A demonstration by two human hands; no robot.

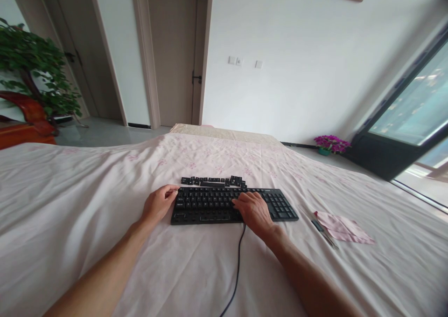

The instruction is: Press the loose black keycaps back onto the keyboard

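A black keyboard point(210, 205) lies on a pale pink bedsheet point(70, 205), its black cable point(238, 270) trailing toward me. My left hand point(159, 203) grips the keyboard's left end, fingers curled on its edge. My right hand point(254, 210) rests on the keys right of the middle, fingers bent down onto them; I cannot see whether they pinch a key. A row of loose black keycaps point(213, 181) lies on the sheet just behind the keyboard.
A folded pink cloth point(343, 228) and a thin tool point(324, 233) lie on the sheet to the right. Beyond the bed are doors, a potted plant point(31, 70) at the left, purple flowers point(331, 144) and a window at the right.
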